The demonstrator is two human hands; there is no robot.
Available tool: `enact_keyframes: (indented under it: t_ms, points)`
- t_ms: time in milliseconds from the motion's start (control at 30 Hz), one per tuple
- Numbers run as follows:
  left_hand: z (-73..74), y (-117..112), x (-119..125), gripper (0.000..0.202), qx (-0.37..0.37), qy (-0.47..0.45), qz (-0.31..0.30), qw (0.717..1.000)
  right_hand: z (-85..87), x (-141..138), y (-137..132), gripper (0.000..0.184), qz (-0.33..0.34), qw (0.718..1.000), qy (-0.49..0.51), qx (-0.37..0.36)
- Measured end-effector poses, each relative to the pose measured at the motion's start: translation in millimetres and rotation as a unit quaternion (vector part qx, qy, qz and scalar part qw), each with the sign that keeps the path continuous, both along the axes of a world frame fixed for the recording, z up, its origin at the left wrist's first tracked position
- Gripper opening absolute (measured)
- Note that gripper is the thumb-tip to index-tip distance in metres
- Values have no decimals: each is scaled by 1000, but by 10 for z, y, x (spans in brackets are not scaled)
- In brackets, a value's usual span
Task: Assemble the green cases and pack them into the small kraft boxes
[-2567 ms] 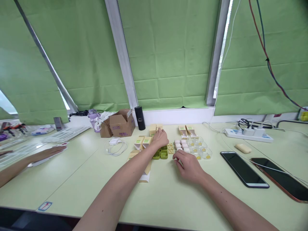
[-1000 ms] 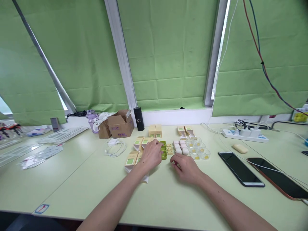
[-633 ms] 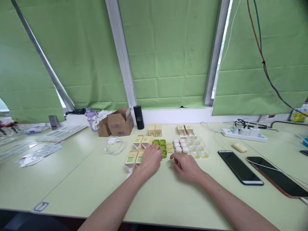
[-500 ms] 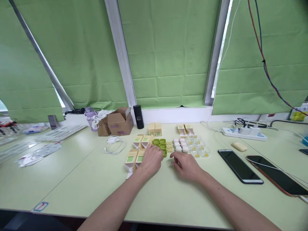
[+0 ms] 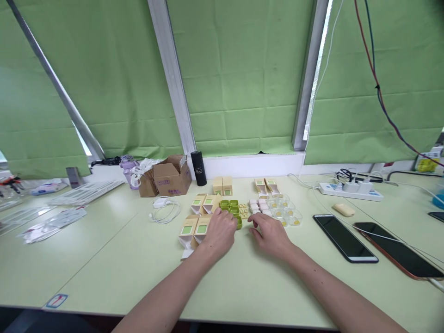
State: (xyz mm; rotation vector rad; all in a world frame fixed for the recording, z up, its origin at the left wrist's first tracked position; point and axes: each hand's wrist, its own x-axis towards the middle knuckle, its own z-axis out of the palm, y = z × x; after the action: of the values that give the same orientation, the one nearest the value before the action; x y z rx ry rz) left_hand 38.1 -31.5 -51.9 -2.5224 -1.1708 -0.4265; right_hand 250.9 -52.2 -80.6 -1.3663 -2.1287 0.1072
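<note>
My left hand [image 5: 221,229] is closed at the nearest small green square cup [image 5: 239,223], its fingers against the cup's left side; its fingertips are partly hidden. Behind that cup, more green cups [image 5: 233,203] stand in two columns. My right hand [image 5: 271,232] hovers just right of it, holding nothing, with fingers bent and thumb and forefinger apart. Small yellow pieces [image 5: 243,208], white and pale pink rounded blocks [image 5: 254,206] and clear cups with yellow centres [image 5: 287,212] lie in rows beyond my right hand. Beige cartons with green labels [image 5: 188,230] stand beside my left hand.
Further back are two beige boxes [image 5: 222,185], two open cartons [image 5: 267,187], a black cylinder [image 5: 199,169] and a cardboard box [image 5: 172,176]. A white charger cable [image 5: 166,210] lies left. Right are two phones [image 5: 345,238], a cream oval case [image 5: 343,209] and a power strip [image 5: 350,191].
My left hand and the nearest green cup have shifted slightly toward me and right, apart from the other cups. My right hand has moved a little right. The view has turned slightly.
</note>
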Motion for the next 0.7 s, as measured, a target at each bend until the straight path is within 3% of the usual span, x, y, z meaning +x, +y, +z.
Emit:
enact_keyframes:
  t_ms: [200,333,533,700]
  points:
    - [-38,-56,68,29,75,-1,-38,996,-15,21,30,34,5,996,37,78]
    - [-47,-101,102,27,112,-3,-62,992,-26,22,39,44,22,995,50,87]
    - [-41,-129,103,22,154,-35,-85,984,-54,41,85,36,20,994,79,79]
    - [5,-158,91,10,146,-109,-106,978,-71,59,118,33,16,987,140,72]
